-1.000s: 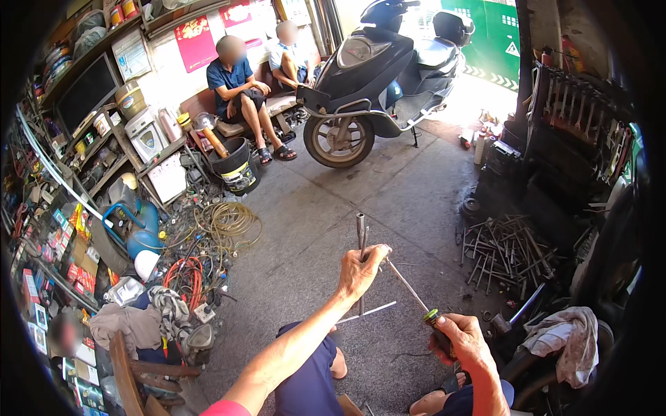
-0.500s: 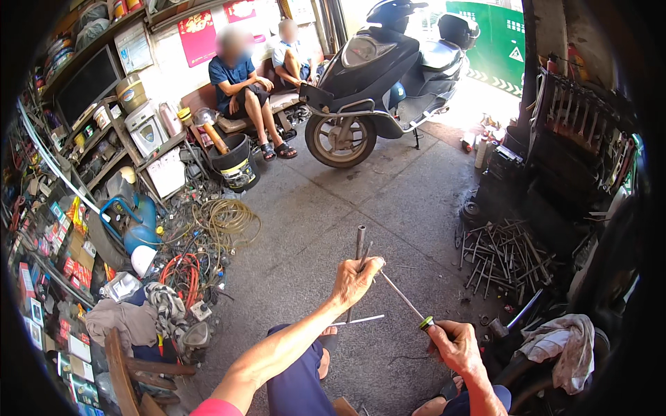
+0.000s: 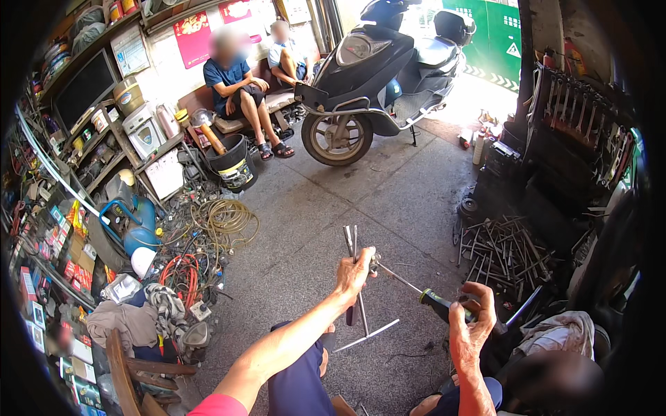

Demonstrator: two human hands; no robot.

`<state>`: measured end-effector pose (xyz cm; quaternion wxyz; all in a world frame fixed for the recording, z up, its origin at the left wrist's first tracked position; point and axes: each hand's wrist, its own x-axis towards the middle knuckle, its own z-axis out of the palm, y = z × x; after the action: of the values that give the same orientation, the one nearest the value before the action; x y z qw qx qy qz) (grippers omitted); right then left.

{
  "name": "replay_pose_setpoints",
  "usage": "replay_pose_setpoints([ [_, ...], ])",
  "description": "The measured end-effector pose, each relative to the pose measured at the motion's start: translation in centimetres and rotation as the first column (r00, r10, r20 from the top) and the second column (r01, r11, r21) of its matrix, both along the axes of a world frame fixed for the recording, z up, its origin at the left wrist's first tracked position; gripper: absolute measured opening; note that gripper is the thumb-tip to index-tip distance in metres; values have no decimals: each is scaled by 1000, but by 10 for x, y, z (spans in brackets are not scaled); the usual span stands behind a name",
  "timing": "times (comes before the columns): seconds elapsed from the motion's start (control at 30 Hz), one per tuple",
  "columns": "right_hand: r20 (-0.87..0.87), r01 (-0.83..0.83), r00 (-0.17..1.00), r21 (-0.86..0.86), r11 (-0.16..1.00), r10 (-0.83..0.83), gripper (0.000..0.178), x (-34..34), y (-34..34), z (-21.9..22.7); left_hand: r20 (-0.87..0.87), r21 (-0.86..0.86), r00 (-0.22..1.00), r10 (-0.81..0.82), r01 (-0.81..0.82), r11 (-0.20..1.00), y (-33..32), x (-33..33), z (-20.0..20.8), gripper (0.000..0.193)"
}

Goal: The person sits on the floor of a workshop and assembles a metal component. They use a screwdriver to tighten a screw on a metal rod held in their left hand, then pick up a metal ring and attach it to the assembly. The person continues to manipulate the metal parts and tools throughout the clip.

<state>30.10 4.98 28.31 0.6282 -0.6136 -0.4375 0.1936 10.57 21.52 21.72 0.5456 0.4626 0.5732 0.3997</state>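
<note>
My left hand (image 3: 354,276) is closed around a steel T-handle wrench (image 3: 362,315) and a second metal rod with a dark lower end (image 3: 350,315). Both stand nearly upright, poking out above and below the fist. Beside its fingertips is a small metal piece (image 3: 375,264), too small to name. A screwdriver (image 3: 437,302) with a black and green handle slants from that piece toward my right hand (image 3: 473,322). There the thumb and curled, loosened fingers surround the handle's end; the exact contact is partly hidden.
A dark scooter (image 3: 374,90) stands ahead, two seated people to its left. Metal rods are heaped (image 3: 503,256) on the right floor, below a rack of wrenches (image 3: 572,104). Coiled hose (image 3: 225,225), a black bucket (image 3: 232,163) and clutter line the left. A rag (image 3: 558,333) lies near right.
My right hand has shifted right and loosened its fingers, baring more of the screwdriver handle. The tools in my left hand have tilted, and the T-handle wrench's crossbar now shows lower down.
</note>
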Motion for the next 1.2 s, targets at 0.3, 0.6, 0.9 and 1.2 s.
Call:
replay_pose_setpoints([
  [0.3,342,64,933,148,987,-112,33,3,6,-3,77,-216,992,102,-83,973,-6,13,1,51],
  [0.6,73,15,997,-87,996,-9,40,11,3,-8,41,-184,998,51,-42,982,-7,4,0,56],
  [0.9,224,116,970,-71,991,-97,42,17,8,-21,47,-159,997,53,-44,986,-11,-1,6,56],
  [1.2,191,-88,978,40,995,79,45,13,10,-22,101,-166,989,110,-92,982,-7,-5,8,51],
])
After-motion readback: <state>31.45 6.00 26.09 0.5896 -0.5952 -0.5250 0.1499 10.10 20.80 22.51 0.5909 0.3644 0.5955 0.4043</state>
